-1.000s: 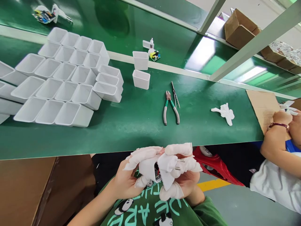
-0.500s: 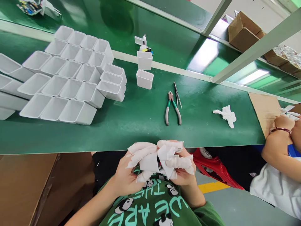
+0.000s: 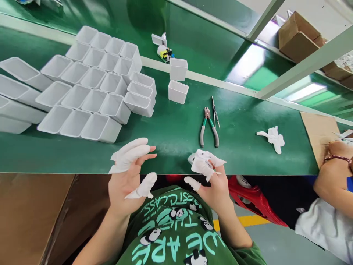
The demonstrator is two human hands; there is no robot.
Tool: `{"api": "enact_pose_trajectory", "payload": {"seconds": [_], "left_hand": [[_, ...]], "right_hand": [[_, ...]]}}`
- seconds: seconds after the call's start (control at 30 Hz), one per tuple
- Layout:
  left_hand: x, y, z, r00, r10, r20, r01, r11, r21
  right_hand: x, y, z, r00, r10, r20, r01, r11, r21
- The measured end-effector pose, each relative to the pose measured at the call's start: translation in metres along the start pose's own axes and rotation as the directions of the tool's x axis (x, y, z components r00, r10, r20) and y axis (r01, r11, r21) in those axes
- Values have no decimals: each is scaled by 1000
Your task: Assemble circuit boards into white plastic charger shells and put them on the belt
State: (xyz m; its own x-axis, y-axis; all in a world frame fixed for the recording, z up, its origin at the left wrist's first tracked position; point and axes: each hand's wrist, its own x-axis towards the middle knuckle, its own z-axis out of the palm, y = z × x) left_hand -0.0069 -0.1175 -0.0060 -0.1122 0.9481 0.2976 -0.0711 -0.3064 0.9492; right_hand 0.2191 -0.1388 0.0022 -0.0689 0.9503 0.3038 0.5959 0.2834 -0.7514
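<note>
Hands have parted: half a second ago both closed around a white plug housing above the lap; now left hand (image 3: 124,184) sits at 7 o'clock, right hand (image 3: 213,187) at 5 o'clock, housing gone forward with the right.

Left: fingers released, spread and curved, nothing held; white finger cots (image 3: 134,152) on thumb and some fingers, two fingertips bare.

Right: thumb stands off; other fingers lie against the white plug housing (image 3: 198,164), over the counter's (image 3: 165,127) near edge toward 5 o'clock. Cannot tell whether they grip it, nor whether it touches the counter.

Diagonal cutters (image 3: 207,116) at 3 o'clock from view centre, handles splayed; tweezers (image 3: 215,113) just beside, on their 1 o'clock side. White lobed piece (image 3: 275,139) farther out at 3.

Block of white bins (image 3: 109,129) at 10 o'clock; two separate bins (image 3: 178,92) at 12, one behind the other, circuit board (image 3: 164,55) near them, slightly toward 11. Co-worker's forearm (image 3: 332,176) at far right, 4 o'clock, beside a cardboard sheet (image 3: 317,132).
</note>
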Motion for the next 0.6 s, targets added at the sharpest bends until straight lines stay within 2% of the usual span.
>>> {"api": "enact_pose_trajectory", "payload": {"seconds": [0.07,0.1,0.2,0.27,0.3,0.37,0.4,0.43,0.5,0.6], "left_hand": [[-4,0,-2,999,34,25,-34,999,14],[-4,1,-4,998,48,46,-50,998,40],[9,12,-25,988,88,124,-115,967,229],[35,27,-45,973,145,180,-210,878,429],[53,36,-54,962,170,215,-262,807,529],[99,57,-66,934,205,293,-353,656,667],[126,65,-68,931,184,314,-360,589,723],[155,70,-66,933,103,345,-346,522,780],[216,71,-51,931,-200,305,-239,295,925],[296,49,-17,927,-291,238,-192,177,965]], "right_hand": [[4,1,3,983,-183,-6,180,973,-146],[6,2,3,972,-236,-15,230,958,-169],[9,5,1,951,-305,-56,292,942,-166],[9,9,0,945,-301,-126,290,952,-95],[8,12,0,946,-269,-179,268,963,-35],[6,20,-1,950,-113,-291,159,977,141],[5,25,-2,951,-1,-308,82,964,251],[6,30,-3,951,105,-292,8,932,362],[10,40,-4,941,267,-206,-114,827,551],[20,50,-5,900,396,-184,-141,662,736]]}}
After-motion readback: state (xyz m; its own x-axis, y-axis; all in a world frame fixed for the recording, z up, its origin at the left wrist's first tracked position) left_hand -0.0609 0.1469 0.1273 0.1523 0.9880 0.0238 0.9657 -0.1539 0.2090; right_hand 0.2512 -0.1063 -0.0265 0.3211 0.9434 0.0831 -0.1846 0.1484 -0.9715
